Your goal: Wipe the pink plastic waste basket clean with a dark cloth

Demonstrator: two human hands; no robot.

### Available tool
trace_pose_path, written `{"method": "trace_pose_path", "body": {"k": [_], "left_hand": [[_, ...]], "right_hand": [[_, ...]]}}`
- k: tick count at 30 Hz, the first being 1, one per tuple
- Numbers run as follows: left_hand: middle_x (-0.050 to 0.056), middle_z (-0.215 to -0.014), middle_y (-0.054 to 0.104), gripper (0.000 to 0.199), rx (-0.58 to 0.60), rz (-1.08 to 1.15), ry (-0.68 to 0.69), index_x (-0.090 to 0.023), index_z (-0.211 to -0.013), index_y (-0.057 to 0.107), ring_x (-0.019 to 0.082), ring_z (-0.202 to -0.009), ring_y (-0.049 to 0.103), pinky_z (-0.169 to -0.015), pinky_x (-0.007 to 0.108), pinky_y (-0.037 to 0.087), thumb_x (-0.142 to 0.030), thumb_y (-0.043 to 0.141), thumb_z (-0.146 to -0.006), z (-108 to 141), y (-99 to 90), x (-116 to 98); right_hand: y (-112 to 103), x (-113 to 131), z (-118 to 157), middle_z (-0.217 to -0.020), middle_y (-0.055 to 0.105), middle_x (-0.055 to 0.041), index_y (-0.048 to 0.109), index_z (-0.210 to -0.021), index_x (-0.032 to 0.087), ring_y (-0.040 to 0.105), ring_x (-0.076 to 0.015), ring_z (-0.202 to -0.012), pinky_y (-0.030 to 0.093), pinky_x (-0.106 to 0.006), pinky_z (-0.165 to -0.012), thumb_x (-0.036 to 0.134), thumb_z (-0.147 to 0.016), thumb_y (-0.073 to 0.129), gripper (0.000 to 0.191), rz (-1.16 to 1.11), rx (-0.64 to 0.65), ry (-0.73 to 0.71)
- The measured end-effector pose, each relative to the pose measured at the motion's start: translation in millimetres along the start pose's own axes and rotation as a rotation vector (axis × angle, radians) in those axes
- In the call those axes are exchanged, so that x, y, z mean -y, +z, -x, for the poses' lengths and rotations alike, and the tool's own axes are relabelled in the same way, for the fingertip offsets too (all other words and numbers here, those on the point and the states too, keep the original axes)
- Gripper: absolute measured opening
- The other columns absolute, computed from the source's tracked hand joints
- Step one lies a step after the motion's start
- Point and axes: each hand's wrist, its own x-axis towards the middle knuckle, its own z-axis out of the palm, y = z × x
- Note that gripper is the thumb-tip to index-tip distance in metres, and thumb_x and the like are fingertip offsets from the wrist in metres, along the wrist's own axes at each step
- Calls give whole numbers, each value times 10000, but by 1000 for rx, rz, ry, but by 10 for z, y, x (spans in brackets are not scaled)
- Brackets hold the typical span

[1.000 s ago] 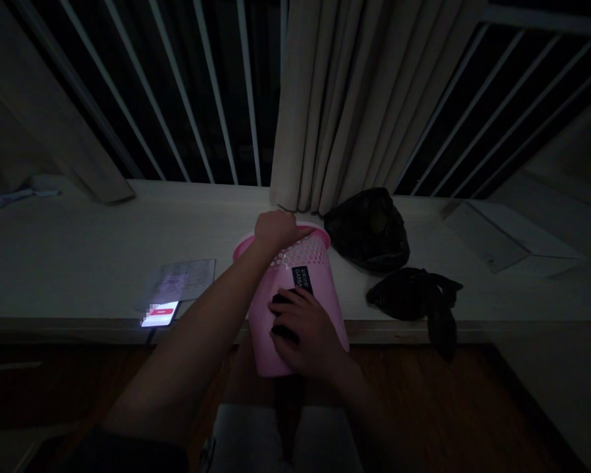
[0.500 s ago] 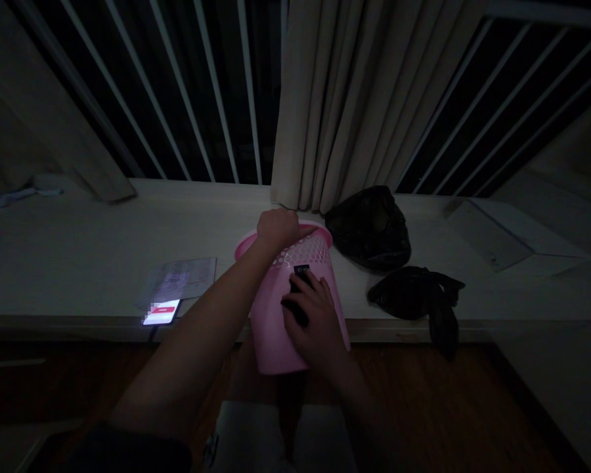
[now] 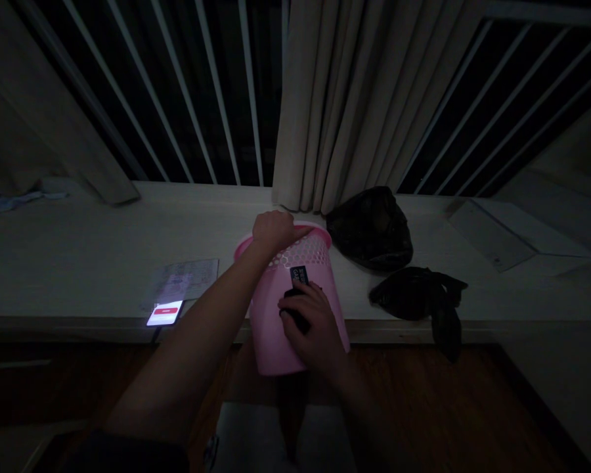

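A pink plastic wastebasket (image 3: 270, 322) with a honeycomb of holes below its rim stands tilted at the ledge's front edge. My left hand (image 3: 272, 230) is closed over its rim, the fingers partly hidden. My right hand (image 3: 312, 322) presses a small soft-looking black thing (image 3: 298, 317) against the basket's side, fingers curled round it; its kind is too dark to make out. Just above these fingers, a black label (image 3: 298, 273) with pale lettering shows on the basket, its lower part covered.
On the pale ledge (image 3: 108, 263), two black plastic bags, one crumpled (image 3: 372, 230) and one knotted (image 3: 418, 293), lie right of the basket. To the left are a paper sheet (image 3: 192, 279) and a lit phone (image 3: 165, 313). A white box (image 3: 517, 236) sits far right; curtains (image 3: 320, 112) hang behind.
My right hand has slid slightly down the basket's side with the black thing, uncovering more of the label. My left hand keeps its grip on the rim.
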Motion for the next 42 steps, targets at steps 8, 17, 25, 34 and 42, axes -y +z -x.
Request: {"method": "trace_pose_path", "body": {"k": [8,17,25,34,42], "left_hand": [[212,-1023,687,897,19,31,-9,-134,-1063,712,345,-997,618,-806,399,426,-846,266,-749,-6,7,-6],[214,-1030,686,922,22,46,4,-124,-1054,710,346,-1001,614,-812,407,423,-856,244,-740,-8,5,-17],[208,-970,694,930,-11,24,18,-111,-1010,723,346,-956,630,-788,409,436,-860,241,-740,-20,20,-28],[203,-1015,691,930,-1,37,19,-122,-1041,714,341,-992,615,-814,404,420,-858,231,-741,-22,30,-25],[207,-1029,683,918,7,41,8,-130,-1058,707,340,-1003,606,-813,408,414,-857,247,-740,-12,30,-6]], "right_hand": [[-11,-1,20,-999,739,-33,718,-923,245,548,-256,-1213,357,-493,-1076,201,-850,536,201,-14,-95,37],[-4,-6,34,-949,741,-59,728,-867,219,558,-254,-1197,409,-470,-1039,176,-844,522,211,-53,-169,54],[7,-12,46,-948,745,-57,714,-893,217,558,-259,-1206,355,-501,-1078,179,-844,508,215,-40,-212,63],[12,-34,53,-893,736,-51,690,-810,216,581,-237,-1170,342,-477,-1102,185,-851,492,205,-47,-241,98],[35,-27,59,-964,723,-79,673,-817,206,580,-237,-1170,324,-493,-1115,197,-838,491,183,-82,-267,171]]}}
